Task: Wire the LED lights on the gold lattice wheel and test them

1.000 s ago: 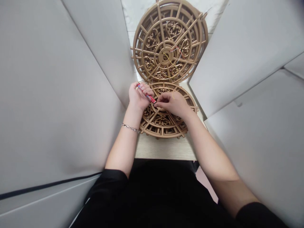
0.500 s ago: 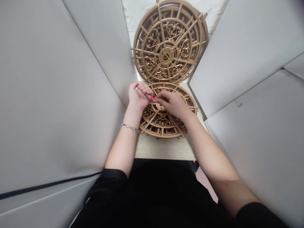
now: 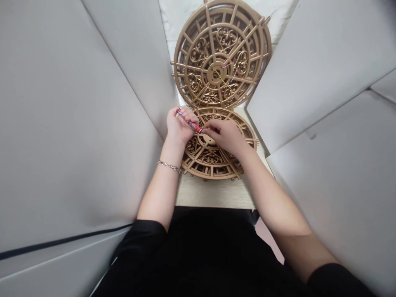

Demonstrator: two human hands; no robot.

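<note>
Two red batteries, lined up end to end, lie slantwise across my left hand, whose fingers curl round them. My right hand is closed in a pinch at their lower right end; whatever sits between its fingertips is too small to make out. Both hands are above a gold openwork clock frame with scrollwork and a round hub, lying flat on a pale wooden surface. Thin wires run near the fingers, partly hidden by them.
Behind, a second stack of gold round frames leans upright against white material, with red, white and yellow wires at its hub. Grey-white panels rise closely on the left and right. The wooden table ends just before my body.
</note>
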